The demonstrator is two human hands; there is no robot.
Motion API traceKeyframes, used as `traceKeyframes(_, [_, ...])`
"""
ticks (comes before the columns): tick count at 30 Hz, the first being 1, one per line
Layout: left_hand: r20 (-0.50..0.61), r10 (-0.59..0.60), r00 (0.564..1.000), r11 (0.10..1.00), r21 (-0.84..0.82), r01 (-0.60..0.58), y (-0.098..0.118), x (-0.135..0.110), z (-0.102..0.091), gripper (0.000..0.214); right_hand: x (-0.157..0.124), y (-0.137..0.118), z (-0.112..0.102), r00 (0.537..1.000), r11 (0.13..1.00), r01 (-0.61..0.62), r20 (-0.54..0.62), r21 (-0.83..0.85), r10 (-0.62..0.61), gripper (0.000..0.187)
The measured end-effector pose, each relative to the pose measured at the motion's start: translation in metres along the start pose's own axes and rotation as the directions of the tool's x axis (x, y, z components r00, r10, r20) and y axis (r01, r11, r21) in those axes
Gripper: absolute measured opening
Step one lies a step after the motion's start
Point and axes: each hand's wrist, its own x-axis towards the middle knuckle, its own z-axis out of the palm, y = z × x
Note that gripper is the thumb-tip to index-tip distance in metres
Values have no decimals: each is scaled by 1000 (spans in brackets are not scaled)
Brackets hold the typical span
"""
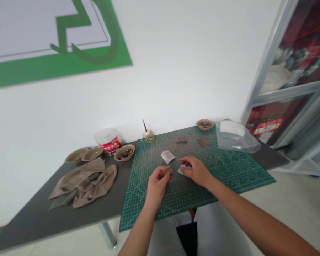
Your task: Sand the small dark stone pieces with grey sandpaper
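1. Two bare hands work near the middle of a green cutting mat (230, 174) printed with a pale grid, which lies on a dark grey table (40, 220).
2. The left hand (158, 186) is raised just above the mat, with its fingertips (167, 172) pinched together against the thumb. Whether they hold anything is hidden.
3. The right hand (196, 171) sits just to the right of the left hand, its fingers close together and curled down over a small white paper piece (181, 171). They touch it, but it is impossible to tell whether they are clamped on it.
4. A white paper sachet (168, 156) lies flat on the mat just beyond the hands, touching neither.
5. Farther along the mat lie a brown square (181, 138) and a brown tile (203, 142), well apart. A ceramic dish of dark pieces (204, 124) sits at the far edge.
6. Left of the mat, a second ceramic dish of dark pieces (124, 153) sits beside a white tub with a red label (108, 141) and two shallow dishes (84, 154). Crumpled tan cloths (82, 183) lie nearer.
7. A small glass bottle holding a brush (148, 137) stands at the far edge of the mat.
8. To the right, a clear plastic bag of white sheets (236, 137) overlaps the mat's far corner.
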Motion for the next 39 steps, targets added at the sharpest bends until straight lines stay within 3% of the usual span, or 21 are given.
traceKeyframes(3, [12,16,1000,998,63,-17,6,7,16,20,-1,-9,0,994,965,-14,112,262,-16,26])
traceKeyframes(8, [29,63,998,984,164,-67,8,16,38,16,-2,-8,4,990,842,-124,119,525,72,17])
traceKeyframes(12, [36,67,997,981,180,-72,4,18,50,16,-4,-1,2,976,763,-218,141,608,166,13])
traceKeyframes(18, [111,132,985,944,290,-159,3,18,53,28,-5,8,0,956,774,-255,33,580,291,8])
traceKeyframes(21, [122,213,970,825,510,-245,2,14,47,33,-6,11,0,945,699,-253,15,669,328,13])
traceKeyframes(26, [362,199,911,497,763,-412,2,4,38,24,-9,13,-1,953,639,-241,54,730,297,18])
traceKeyframes(29, [411,180,894,411,794,-448,3,1,34,23,-9,12,0,956,652,-245,68,718,284,21])
traceKeyframes(33, [431,173,885,380,800,-464,4,-2,27,27,-11,14,4,959,699,-221,22,681,282,19])
traceKeyframes(36, [427,168,889,383,802,-458,6,-4,21,20,-14,15,1,968,823,-183,-49,538,247,16])
traceKeyframes(39, [404,157,901,382,817,-432,6,-6,17,15,-17,12,-6,995,961,-80,-44,266,95,12])
